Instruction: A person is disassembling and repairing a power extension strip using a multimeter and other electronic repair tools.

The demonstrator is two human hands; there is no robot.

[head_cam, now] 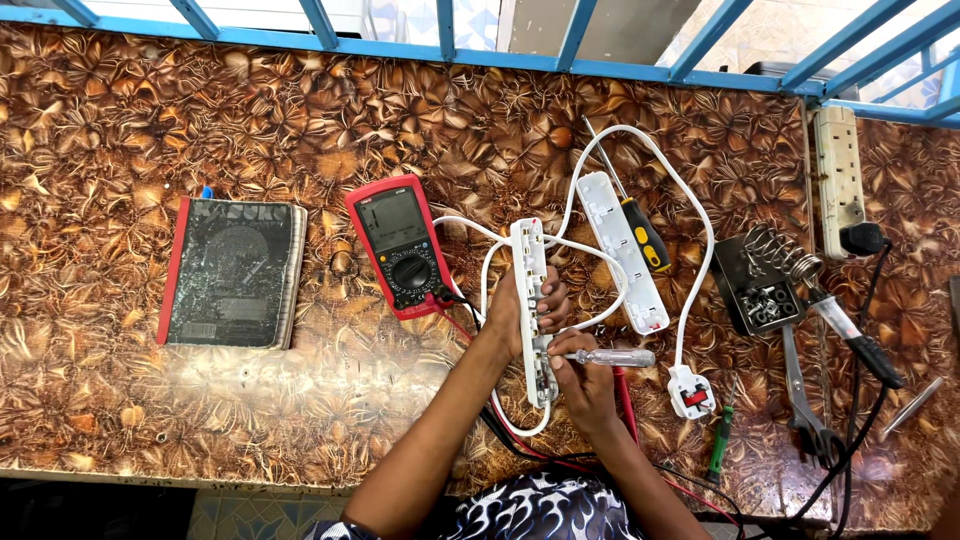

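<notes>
The left hand (520, 305) clamps the opened power strip (532, 310) upright on the bench (100, 400), beside the red multimeter (400, 250); the right hand (585, 375) pinches a clear-handled screwdriver (612, 357), tip at the strip's lower end. A screw there seems in hand; turning it calls for steady, square pressure.

The left hand (522, 305) hides part of the power strip base (530, 290); its innards too small to tell
</notes>
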